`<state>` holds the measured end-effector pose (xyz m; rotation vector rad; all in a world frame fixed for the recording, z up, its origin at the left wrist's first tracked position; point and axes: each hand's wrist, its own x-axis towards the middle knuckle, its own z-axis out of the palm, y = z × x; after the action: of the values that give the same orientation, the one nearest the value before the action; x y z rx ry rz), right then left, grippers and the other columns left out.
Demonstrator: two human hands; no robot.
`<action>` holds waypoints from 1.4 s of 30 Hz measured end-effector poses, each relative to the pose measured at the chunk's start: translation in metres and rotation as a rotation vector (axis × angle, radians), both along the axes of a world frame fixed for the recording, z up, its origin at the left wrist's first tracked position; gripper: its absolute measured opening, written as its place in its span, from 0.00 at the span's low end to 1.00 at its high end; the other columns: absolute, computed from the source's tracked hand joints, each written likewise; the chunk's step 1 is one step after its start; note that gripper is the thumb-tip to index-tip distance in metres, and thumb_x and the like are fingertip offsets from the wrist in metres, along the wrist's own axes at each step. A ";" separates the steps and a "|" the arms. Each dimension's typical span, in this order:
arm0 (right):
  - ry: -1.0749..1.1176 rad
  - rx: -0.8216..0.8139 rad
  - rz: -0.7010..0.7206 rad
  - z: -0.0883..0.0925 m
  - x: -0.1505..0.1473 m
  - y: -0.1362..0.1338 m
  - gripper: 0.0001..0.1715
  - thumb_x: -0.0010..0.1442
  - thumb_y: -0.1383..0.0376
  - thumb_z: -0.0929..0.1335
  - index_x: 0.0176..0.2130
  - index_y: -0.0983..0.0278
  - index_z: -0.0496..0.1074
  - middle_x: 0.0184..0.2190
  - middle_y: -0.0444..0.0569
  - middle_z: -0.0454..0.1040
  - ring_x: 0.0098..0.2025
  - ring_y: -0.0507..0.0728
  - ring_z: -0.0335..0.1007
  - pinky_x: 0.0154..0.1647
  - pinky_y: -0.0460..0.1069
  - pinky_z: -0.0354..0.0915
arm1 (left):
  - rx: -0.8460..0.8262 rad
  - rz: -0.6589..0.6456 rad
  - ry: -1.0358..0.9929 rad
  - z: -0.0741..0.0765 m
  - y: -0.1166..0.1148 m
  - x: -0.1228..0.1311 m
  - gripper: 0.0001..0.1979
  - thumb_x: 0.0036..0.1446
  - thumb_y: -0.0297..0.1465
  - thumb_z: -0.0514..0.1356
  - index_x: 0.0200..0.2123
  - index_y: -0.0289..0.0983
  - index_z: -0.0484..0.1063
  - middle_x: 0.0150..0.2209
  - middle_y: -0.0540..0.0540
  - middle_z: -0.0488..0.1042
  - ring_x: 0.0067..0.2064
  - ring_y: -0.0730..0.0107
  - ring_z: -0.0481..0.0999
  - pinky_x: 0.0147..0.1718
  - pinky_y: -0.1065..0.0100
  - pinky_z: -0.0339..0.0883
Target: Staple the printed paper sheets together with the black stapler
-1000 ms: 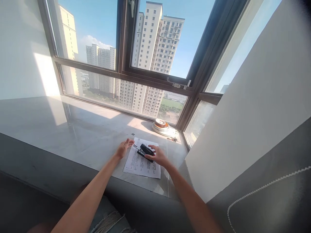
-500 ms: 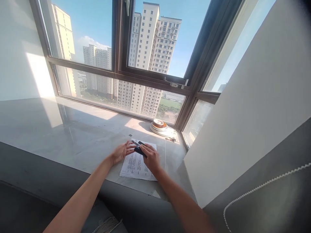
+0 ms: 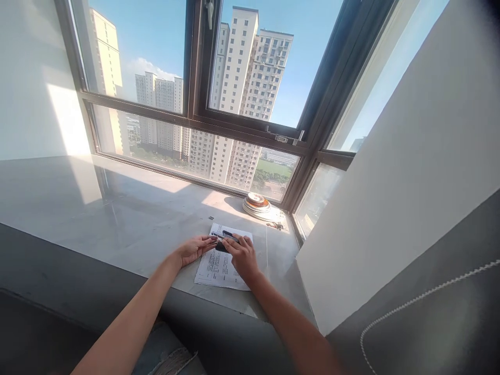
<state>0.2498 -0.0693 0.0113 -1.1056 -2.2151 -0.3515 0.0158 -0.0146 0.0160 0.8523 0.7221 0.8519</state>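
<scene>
My right hand [image 3: 242,254] is closed around what looks like a black stapler [image 3: 223,246], its long dark parts spread apart and a pale metal part showing between them. At the stapler's left end, the fingers of my left hand [image 3: 195,249] are pinched together. Whether they grip the metal part or some small piece is too fine to make out. Beneath both hands lies a printed sheet of paper [image 3: 219,271] on the sill. A tiny dark piece [image 3: 211,217] rests just beyond the paper's far edge.
A stack of round, plate-like things [image 3: 257,206] stands in the sill's far right corner, with small dark bits [image 3: 275,225] beside it. The pale stone windowsill [image 3: 136,224] ends at a front edge near me. A white bead cord [image 3: 414,299] hangs at the right.
The left fingers, spread beside the stapler before, have come together at its left end. The right hand has turned the stapler a little and lies slightly flatter over it.
</scene>
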 end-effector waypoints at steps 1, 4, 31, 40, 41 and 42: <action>0.093 -0.015 -0.025 0.000 0.002 0.001 0.35 0.61 0.82 0.66 0.60 0.57 0.76 0.57 0.49 0.80 0.63 0.65 0.70 0.62 0.61 0.64 | -0.007 0.028 0.001 0.001 0.000 0.000 0.09 0.66 0.19 0.61 0.45 0.28 0.80 0.50 0.36 0.82 0.53 0.66 0.83 0.57 0.72 0.75; 0.421 -0.151 -0.088 0.001 0.009 0.006 0.31 0.57 0.78 0.69 0.56 0.57 0.79 0.50 0.48 0.83 0.53 0.64 0.78 0.55 0.57 0.71 | -0.004 0.066 0.001 0.000 0.001 -0.001 0.07 0.63 0.19 0.65 0.44 0.29 0.81 0.48 0.37 0.83 0.52 0.64 0.84 0.55 0.73 0.77; 0.167 0.162 0.317 0.006 -0.013 -0.006 0.08 0.72 0.68 0.69 0.49 0.60 0.76 0.42 0.50 0.80 0.40 0.57 0.73 0.43 0.53 0.72 | 0.730 -0.001 0.206 0.013 -0.015 0.003 0.15 0.54 0.36 0.75 0.40 0.37 0.76 0.36 0.48 0.79 0.39 0.66 0.81 0.41 0.65 0.75; 0.322 0.295 0.096 0.013 0.032 0.016 0.10 0.73 0.66 0.67 0.48 0.59 0.79 0.43 0.51 0.82 0.42 0.58 0.75 0.46 0.54 0.72 | 0.740 0.170 0.150 0.008 -0.008 0.001 0.20 0.62 0.48 0.66 0.41 0.36 0.78 0.31 0.48 0.74 0.29 0.72 0.73 0.33 0.67 0.69; 0.418 0.295 -0.044 0.012 0.047 0.024 0.11 0.74 0.64 0.66 0.46 0.60 0.80 0.41 0.52 0.82 0.42 0.59 0.75 0.47 0.55 0.72 | 0.722 0.228 0.152 0.008 -0.007 0.000 0.20 0.64 0.49 0.65 0.36 0.36 0.78 0.28 0.49 0.71 0.27 0.73 0.69 0.29 0.69 0.65; 0.499 0.299 -0.186 0.010 0.063 0.032 0.14 0.74 0.62 0.65 0.43 0.60 0.81 0.40 0.53 0.82 0.42 0.60 0.75 0.49 0.57 0.71 | 0.704 0.280 0.156 0.007 -0.006 0.000 0.21 0.64 0.49 0.64 0.30 0.36 0.75 0.24 0.51 0.67 0.25 0.74 0.65 0.25 0.70 0.61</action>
<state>0.3127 -0.0372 0.0210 -1.0946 -1.5727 -0.4171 0.0156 -0.0207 0.0232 1.4778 0.6904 1.3369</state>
